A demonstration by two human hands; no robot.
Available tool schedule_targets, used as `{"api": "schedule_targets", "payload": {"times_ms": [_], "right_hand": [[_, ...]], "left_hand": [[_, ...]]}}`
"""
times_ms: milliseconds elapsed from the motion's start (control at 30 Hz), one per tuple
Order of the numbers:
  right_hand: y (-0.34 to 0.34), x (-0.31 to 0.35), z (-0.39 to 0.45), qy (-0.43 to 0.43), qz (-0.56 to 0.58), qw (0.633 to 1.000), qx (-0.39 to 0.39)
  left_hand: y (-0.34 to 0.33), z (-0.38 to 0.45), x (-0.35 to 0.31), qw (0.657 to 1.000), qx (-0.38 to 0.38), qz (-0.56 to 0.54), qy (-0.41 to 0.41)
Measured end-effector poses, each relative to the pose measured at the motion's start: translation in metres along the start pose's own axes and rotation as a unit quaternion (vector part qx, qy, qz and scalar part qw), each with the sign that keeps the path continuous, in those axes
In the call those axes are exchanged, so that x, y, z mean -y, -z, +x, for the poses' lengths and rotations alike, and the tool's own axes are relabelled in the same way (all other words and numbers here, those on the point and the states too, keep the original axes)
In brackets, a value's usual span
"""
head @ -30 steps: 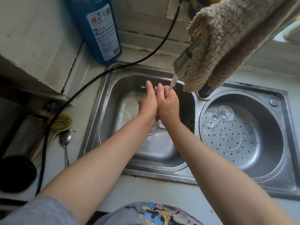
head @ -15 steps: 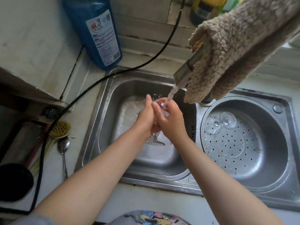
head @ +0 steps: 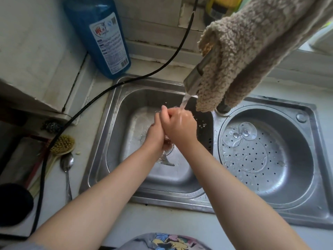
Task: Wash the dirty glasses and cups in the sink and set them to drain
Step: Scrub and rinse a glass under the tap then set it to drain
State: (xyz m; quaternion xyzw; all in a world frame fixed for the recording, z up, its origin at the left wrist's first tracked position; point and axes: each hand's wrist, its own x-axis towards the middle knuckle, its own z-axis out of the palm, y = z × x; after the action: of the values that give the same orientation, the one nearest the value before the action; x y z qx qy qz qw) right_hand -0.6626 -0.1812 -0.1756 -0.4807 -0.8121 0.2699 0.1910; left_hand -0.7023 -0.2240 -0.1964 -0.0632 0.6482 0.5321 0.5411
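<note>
A clear stemmed glass (head: pixel 165 158) is held over the left basin (head: pixel 115 141) of the steel sink, its foot pointing down toward me and its bowl hidden between my hands. My left hand (head: pixel 155 129) grips the bowl from the left. My right hand (head: pixel 180 123) curls over the top of the bowl, and the water stream (head: pixel 184 101) from the tap (head: pixel 195 78) falls onto it. Two more clear stemmed glasses (head: pixel 231 138) (head: pixel 248 131) lie on the perforated strainer (head: pixel 261 159) in the round right basin.
A beige fleecy cloth (head: pixel 243 51) hangs over the tap. A blue detergent bottle (head: pixel 100 35) stands behind the sink's left corner, with a black cable (head: pixel 100 94) running past it. A scrub brush (head: pixel 62 144), spoon (head: pixel 67 164) and steel scourer (head: pixel 52 126) lie on the left counter.
My hands stood side by side around the glass under the stream. Now my right hand has curled over the top of the bowl, and the glass foot shows lower, toward me.
</note>
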Motion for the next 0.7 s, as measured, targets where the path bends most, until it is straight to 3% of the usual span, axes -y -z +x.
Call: {"api": "schedule_targets", "payload": {"times_ms": [100,200,267,333,367,400,533,700], "right_hand": [[0.006,-0.012,0.002,-0.017,0.116,0.993,0.033],[0.011,-0.022,-0.004,-0.135,0.295,0.944,0.059],[0.013,-0.021,-0.007,-0.233,0.394,0.883,0.109],[0.019,-0.020,-0.009,-0.307,0.500,0.782,0.212],[0.022,-0.022,-0.009,-0.313,0.523,0.748,0.262],[0.024,-0.024,-0.008,-0.312,0.521,0.741,0.287],[0.028,-0.031,-0.007,-0.330,0.473,0.774,0.262],[0.017,-0.043,-0.013,-0.280,0.344,0.879,0.177]], "left_hand": [[0.010,-0.004,-0.013,0.997,0.059,-0.020,0.035],[0.017,-0.004,-0.019,0.988,0.128,-0.062,0.055],[0.019,-0.005,-0.018,0.985,0.161,-0.062,0.019],[0.020,-0.005,-0.016,0.981,0.182,-0.065,-0.014],[0.021,-0.006,-0.016,0.981,0.182,-0.059,-0.024],[0.021,-0.006,-0.016,0.983,0.173,-0.044,-0.033],[0.019,-0.010,-0.014,0.984,0.111,0.100,-0.102],[0.017,-0.020,-0.018,0.932,0.024,0.287,-0.220]]}}
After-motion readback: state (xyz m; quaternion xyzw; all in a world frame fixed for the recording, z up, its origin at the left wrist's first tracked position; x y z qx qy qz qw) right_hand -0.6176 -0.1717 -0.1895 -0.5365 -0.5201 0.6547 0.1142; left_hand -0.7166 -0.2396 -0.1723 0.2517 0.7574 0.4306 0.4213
